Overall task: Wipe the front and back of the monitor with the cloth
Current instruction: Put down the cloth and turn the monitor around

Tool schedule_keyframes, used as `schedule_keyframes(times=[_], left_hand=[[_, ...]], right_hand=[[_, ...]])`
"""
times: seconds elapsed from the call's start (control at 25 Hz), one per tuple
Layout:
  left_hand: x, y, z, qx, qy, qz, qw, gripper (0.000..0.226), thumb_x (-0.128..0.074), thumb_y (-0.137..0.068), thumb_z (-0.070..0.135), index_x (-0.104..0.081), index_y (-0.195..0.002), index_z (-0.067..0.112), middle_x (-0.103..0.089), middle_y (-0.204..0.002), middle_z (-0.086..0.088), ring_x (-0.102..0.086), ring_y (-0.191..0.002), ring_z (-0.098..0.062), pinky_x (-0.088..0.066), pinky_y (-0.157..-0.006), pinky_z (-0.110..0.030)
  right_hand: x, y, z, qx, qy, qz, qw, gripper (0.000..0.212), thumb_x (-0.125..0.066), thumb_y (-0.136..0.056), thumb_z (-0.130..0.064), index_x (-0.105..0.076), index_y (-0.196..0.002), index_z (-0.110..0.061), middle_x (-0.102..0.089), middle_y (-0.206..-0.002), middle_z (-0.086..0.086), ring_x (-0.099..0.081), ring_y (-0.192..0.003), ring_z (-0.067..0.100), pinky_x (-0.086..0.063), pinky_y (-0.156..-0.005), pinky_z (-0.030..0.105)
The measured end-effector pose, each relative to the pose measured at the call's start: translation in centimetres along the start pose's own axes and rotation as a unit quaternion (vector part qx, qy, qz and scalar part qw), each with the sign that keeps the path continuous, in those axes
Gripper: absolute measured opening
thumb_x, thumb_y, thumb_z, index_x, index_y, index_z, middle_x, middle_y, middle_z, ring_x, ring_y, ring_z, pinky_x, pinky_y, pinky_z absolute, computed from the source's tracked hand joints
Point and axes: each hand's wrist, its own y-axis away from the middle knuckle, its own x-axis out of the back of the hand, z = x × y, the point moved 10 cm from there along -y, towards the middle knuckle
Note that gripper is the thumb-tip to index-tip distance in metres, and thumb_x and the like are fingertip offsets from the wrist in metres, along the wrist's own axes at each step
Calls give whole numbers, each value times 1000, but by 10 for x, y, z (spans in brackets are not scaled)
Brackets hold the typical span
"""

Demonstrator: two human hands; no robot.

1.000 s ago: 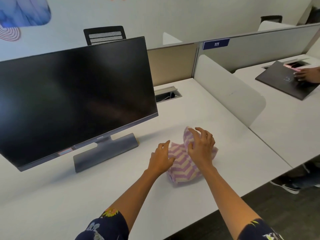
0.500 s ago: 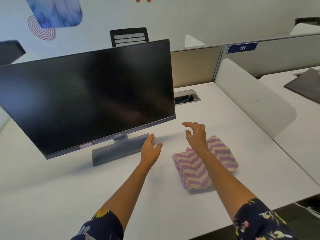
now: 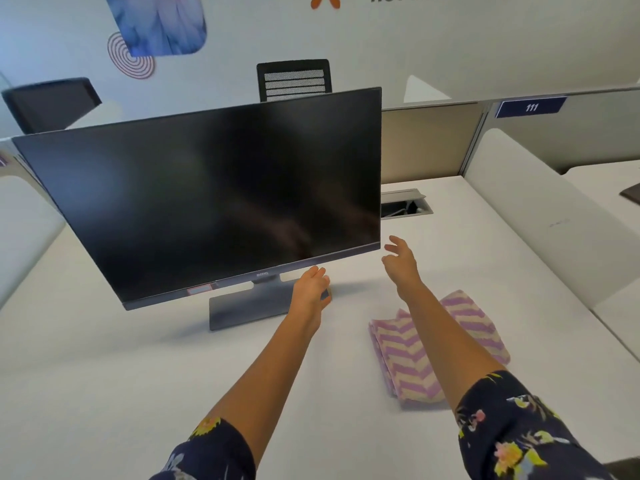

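Reaching with left hand [image 3: 310, 289], fingers straight and holding nothing, over the right end of the base [image 3: 249, 308], just under the lower edge of the dark monitor [image 3: 214, 202]; right hand [image 3: 400, 263] raised near its lower right corner, fingers loosely spread, empty; folded purple-striped cloth [image 3: 401, 358] lying on the white desk [image 3: 104, 375], near right, beneath the right forearm

An open-plan office: white tables [image 3: 104, 393] split by low partitions [image 3: 429, 143], a numbered "111" bay plate [image 3: 531, 107], mesh-backed desk chairs [image 3: 294, 79], a cable hatch [image 3: 405, 202].
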Motion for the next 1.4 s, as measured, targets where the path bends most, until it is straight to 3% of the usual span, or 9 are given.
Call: schedule_keyframes(times=[0.08,0.24,0.32,0.4,0.6,0.76,0.84,1.04,1.4], left_hand=[[3,-4,-3,24,57,7,998,46,-40,-100,5,-35,-146,4,-36,-153,-14,-36,-140,-30,-32,-112,-46],[5,-4,-1,39,100,3,994,45,-39,-101,7,-35,-145,3,-37,-152,-15,-36,-140,-29,-32,-112,-44],[13,-4,-2,39,36,10,999,43,-40,-101,6,-37,-144,3,-39,-151,-14,-40,-137,-29,-35,-111,-43],[32,-4,-6,35,-146,44,988,41,-45,-102,9,-41,-142,6,-44,-146,-12,-47,-129,-26,-39,-107,-38],[74,-8,-28,-48,-530,51,845,50,-45,-101,17,-32,-150,16,-33,-156,-5,-34,-142,-26,-28,-115,-38],[68,-11,-43,-91,-742,-9,664,55,-31,-105,34,-13,-155,19,-7,-163,-3,-8,-150,-24,-10,-122,-45],[65,-11,-53,-86,-779,-33,620,58,-23,-105,40,-6,-156,18,4,-164,-3,3,-151,-24,-4,-122,-48],[69,-16,-65,-60,-793,-41,605,65,-17,-103,51,0,-156,17,11,-163,-3,9,-150,-24,3,-119,-53],[75,-18,-69,-54,-797,-46,600,73,-12,-98,62,7,-155,21,15,-162,0,13,-149,-23,10,-114,-60]], right_hand=[[-5,-1,1,-18,-26,-16,999,59,-43,-98,6,-33,-149,-22,-42,-151,4,-42,-135,28,-42,-97,31],[-18,0,1,-37,-30,-44,998,61,-41,-99,5,-28,-151,-24,-35,-156,4,-37,-140,30,-38,-109,41],[-25,2,8,-51,-52,-36,997,60,-45,-98,4,-30,-150,-21,-38,-154,6,-40,-137,30,-39,-108,40],[-40,7,23,-73,-55,-51,995,56,-52,-96,0,-35,-147,-17,-44,-149,9,-44,-132,30,-40,-106,39],[-96,20,43,-1,166,-139,976,44,-51,-96,-6,-50,-139,-11,-51,-144,10,-46,-132,28,-36,-110,34],[-136,24,36,84,336,-166,923,47,-46,-101,-13,-38,-148,-18,-40,-151,9,-34,-138,29,-34,-111,39],[-150,23,32,113,394,-169,896,55,-49,-101,-16,-28,-151,-23,-36,-153,9,-37,-138,29,-37,-111,39],[-164,14,30,124,434,-181,873,65,-51,-99,-14,-18,-153,-27,-32,-152,12,-37,-136,31,-37,-110,40],[-153,1,34,75,403,-114,905,53,-49,-100,-20,-24,-146,-22,-39,-137,19,-45,-124,34,-41,-107,40]])
